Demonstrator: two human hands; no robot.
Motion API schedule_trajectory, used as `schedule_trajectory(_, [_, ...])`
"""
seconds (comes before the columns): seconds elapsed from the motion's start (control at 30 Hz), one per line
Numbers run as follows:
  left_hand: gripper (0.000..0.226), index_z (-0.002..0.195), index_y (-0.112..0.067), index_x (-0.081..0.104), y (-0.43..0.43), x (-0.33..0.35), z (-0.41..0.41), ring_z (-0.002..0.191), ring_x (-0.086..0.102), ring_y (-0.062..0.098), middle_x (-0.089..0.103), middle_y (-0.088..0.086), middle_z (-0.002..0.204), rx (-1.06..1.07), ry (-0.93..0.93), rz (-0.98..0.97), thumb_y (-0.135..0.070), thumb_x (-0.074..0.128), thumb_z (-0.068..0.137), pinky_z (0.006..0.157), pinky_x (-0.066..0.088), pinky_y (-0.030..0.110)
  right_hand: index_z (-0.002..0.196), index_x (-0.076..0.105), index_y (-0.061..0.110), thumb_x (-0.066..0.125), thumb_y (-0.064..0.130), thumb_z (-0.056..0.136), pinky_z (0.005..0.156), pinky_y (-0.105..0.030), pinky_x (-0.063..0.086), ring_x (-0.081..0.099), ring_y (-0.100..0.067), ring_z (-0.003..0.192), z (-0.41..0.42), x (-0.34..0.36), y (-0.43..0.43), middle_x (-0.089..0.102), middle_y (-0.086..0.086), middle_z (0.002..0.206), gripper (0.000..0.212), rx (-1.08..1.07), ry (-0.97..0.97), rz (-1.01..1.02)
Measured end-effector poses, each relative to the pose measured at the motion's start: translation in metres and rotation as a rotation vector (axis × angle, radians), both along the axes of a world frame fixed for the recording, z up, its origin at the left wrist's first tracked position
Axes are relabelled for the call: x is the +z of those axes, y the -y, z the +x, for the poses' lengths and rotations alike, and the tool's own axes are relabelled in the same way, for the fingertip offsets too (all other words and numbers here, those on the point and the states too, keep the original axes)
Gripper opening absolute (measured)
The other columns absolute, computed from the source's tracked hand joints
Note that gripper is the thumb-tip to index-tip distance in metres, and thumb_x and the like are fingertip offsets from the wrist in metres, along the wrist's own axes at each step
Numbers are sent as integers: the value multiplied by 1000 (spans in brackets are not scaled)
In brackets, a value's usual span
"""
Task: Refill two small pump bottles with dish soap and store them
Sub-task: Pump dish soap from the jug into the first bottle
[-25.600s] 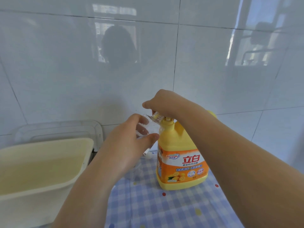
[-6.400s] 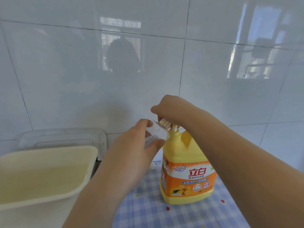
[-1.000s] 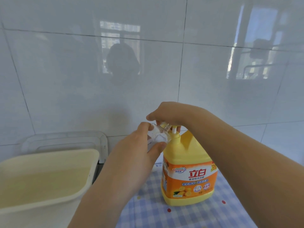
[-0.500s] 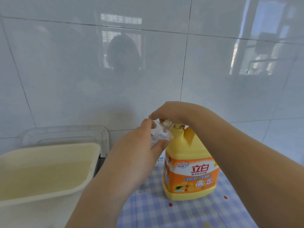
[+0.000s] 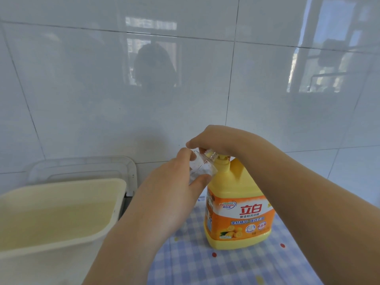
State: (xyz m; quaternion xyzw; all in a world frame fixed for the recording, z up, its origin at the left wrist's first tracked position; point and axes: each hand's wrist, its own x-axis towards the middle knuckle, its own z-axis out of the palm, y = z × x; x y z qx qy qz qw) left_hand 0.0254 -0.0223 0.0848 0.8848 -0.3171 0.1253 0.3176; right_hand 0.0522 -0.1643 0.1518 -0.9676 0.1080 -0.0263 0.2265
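Small bottle [image 5: 202, 169] in left hand [image 5: 171, 195], beside soap jug [image 5: 236, 192]

A wall [image 5: 82, 89] of large glossy white tiles is seen behind, crossed by thin dark grout lines; reflections of daylit windows [image 5: 320, 64] are shown in it at the upper middle and upper right; a blue-and-white checked cloth [image 5: 205, 268], dotted red and yellow, is spread at the lower right.

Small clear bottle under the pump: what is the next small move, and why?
Probably press the pump down with the right hand. The left hand holds the small bottle tilted with its mouth at the spout of the yellow soap jug, and it does not look full.
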Motion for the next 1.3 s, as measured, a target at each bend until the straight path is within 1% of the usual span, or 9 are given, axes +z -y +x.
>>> schedule_trajectory(0.17, [40,126,-34,39,-2,3,-1,99,61,7,62,-14,114,15,5,-13,-52,49,92,79,47,26,99,61,10,50,37,96,51,-22,32,45,-12,62,1,2,-4,47,4,71,29,-24,17,-61])
schedule_trajectory(0.3, [42,128,-34,40,-4,4,0,101,57,9,60,-13,118,36,33,-24,-51,50,92,74,41,23,119,59,-4,42,23,98,47,-23,29,33,-15,49,-1,4,-7,42,-3,66,39,-51,18,-109])
schedule_trajectory(0.5, [44,130,-37,38,0,4,-1,88,50,2,58,-15,115,31,42,-81,-53,50,91,61,34,13,104,66,2,44,22,93,51,-24,38,43,-16,43,0,12,-4,49,-1,54,31,-100,91,-134])
schedule_trajectory(0.6, [45,132,-38,38,1,4,-1,86,46,2,55,-16,116,37,49,-94,-53,50,91,59,31,9,111,66,-1,44,19,94,50,-23,37,45,-17,47,3,11,-3,66,-10,75,35,-96,85,-86])
schedule_trajectory(0.73, [45,131,-37,38,2,4,-1,84,49,3,55,-18,112,35,55,-93,-54,50,91,59,31,6,111,64,-2,50,29,95,52,-26,45,55,-24,53,5,11,-1,68,-17,96,38,-80,27,6])
schedule_trajectory(0.9, [45,130,-37,37,3,2,0,87,48,1,49,-21,105,22,50,-96,-55,49,91,60,30,5,92,61,6,54,39,93,53,-27,48,60,-25,56,5,9,2,64,-9,78,34,-109,11,45])
schedule_trajectory(1.13, [44,129,-36,38,3,0,2,88,50,0,56,-20,111,15,30,-76,-54,48,91,60,31,5,99,61,3,50,36,96,56,-29,48,58,-27,60,3,8,-1,67,-15,88,35,-107,-5,21])
schedule_trajectory(1.23, [42,128,-35,39,3,-1,3,91,57,3,61,-17,109,12,26,-73,-54,49,91,63,37,10,98,62,1,48,31,96,50,-24,41,52,-22,53,3,6,-1,59,-9,74,34,-99,16,12])
schedule_trajectory(1.3, [42,128,-35,38,3,-2,3,95,60,5,64,-15,110,13,15,-50,-53,49,92,69,45,18,107,64,-4,46,25,97,51,-24,36,44,-18,54,4,2,1,49,-5,71,35,-77,33,-15])
